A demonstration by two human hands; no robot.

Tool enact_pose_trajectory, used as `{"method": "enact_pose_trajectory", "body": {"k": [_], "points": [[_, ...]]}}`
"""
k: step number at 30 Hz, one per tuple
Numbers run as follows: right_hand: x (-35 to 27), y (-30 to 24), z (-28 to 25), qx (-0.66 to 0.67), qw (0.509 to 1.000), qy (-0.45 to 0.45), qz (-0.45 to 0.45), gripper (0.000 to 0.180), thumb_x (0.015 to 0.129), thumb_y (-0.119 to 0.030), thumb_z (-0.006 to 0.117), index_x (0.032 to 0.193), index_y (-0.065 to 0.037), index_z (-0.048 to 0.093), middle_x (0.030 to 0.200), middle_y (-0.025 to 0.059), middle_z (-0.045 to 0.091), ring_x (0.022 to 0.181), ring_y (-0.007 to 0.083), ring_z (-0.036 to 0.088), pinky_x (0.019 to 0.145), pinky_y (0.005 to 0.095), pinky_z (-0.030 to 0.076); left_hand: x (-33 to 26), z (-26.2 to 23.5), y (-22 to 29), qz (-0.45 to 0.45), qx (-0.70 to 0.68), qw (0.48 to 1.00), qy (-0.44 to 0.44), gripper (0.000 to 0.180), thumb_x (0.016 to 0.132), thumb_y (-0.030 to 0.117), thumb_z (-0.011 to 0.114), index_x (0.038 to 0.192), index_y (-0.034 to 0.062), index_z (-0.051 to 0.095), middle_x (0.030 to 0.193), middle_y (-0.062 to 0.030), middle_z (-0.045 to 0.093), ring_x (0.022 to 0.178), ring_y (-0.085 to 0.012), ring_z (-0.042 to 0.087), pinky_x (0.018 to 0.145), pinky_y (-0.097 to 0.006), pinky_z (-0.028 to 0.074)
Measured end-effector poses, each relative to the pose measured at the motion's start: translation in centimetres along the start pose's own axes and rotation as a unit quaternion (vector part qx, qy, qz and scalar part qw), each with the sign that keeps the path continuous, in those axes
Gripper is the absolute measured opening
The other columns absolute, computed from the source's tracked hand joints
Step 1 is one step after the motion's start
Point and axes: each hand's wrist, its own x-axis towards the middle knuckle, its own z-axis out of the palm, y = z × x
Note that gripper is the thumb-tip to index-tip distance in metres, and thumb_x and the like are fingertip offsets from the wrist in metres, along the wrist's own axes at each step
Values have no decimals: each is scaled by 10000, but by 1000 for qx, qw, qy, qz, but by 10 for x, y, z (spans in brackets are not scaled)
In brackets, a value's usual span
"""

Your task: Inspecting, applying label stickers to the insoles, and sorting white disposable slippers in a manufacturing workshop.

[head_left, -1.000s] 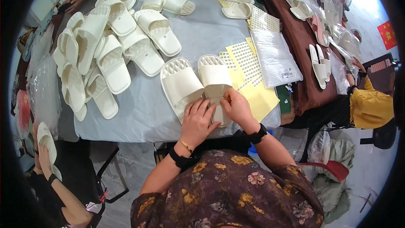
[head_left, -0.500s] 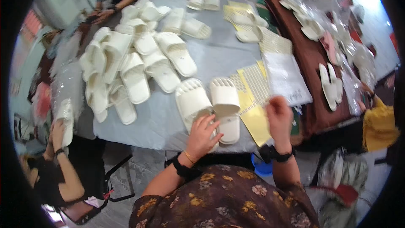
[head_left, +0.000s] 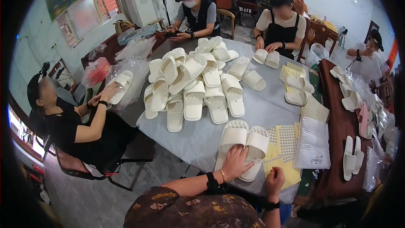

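Observation:
Two cream-white slide slippers lie side by side at the table's near edge: the left slipper (head_left: 235, 134) and the right slipper (head_left: 256, 143). My left hand (head_left: 236, 163) rests over both footbeds, fingers extended, fingertips at the strap openings and thumb across the right slipper. My right hand (head_left: 275, 181) is beside the pair, over the lower part of a yellow sticker sheet (head_left: 291, 173). Its fingers are curled together; whatever may be between them is too small to make out. More yellow sheets of small labels (head_left: 287, 138) lie just beyond.
A heap of white slippers (head_left: 194, 97) covers the table's middle. A plastic-wrapped white packet (head_left: 313, 146) lies right of the sheets. Slippers (head_left: 350, 160) rest on the brown surface at right. Co-workers sit left and across, one holding a slipper (head_left: 121, 85).
The view has tilted up and turned left. My right hand has drawn back toward me, to the near end of the yellow sheet. My left hand stays on the slippers.

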Motion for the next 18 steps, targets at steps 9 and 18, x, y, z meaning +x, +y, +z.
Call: {"method": "enact_pose_trajectory", "body": {"k": [9,18], "points": [[5,-19,-4,-21,999,30,12,81,869,-17,616,941,10,642,821,166,659,716,287,658,660,358,521,15,-6,-8,53,-15,998,0,641,832,447,715,1275,5,575,1045,-199,592,1034,-377,526,930,-480,410],[3,-17,2,-34,998,53,4,66,882,-34,634,940,-3,639,806,160,652,694,291,659,645,358,524,45,-12,-9,-41,-68,993,-86,576,856,423,715,1193,-29,598,1092,-221,643,948,-358,620,869,-448,486]]}}
